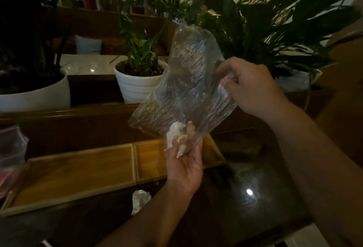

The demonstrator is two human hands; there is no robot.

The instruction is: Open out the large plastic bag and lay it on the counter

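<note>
While both bare arms reach up from the bottom of the frame, a crinkled clear plastic bag (182,89) hangs in the air at the centre, above a dark glossy tabletop (245,197). At lower centre, the left hand (184,166) is turned palm up, its fingers curled round the bag's lower end and a crumpled white paper wad (176,134) there; whether the wad lies inside the bag cannot be told. At centre right, the right hand (253,87) pinches the bag's right edge between curled fingers and thumb.

Just behind the left hand, two shallow light wooden trays (78,172) lie side by side on the tabletop. Another crumpled white paper scrap (139,201) lies on the table below them, beside the left forearm. At the left edge sits a second clear bag with something reddish inside (9,160). Beyond a dark wooden ledge, a ribbed white ceramic pot holding a leafy green plant (137,85) stands at centre left, with a larger white planter (39,95) at far left and broad dark leaves (275,20) at upper right.
</note>
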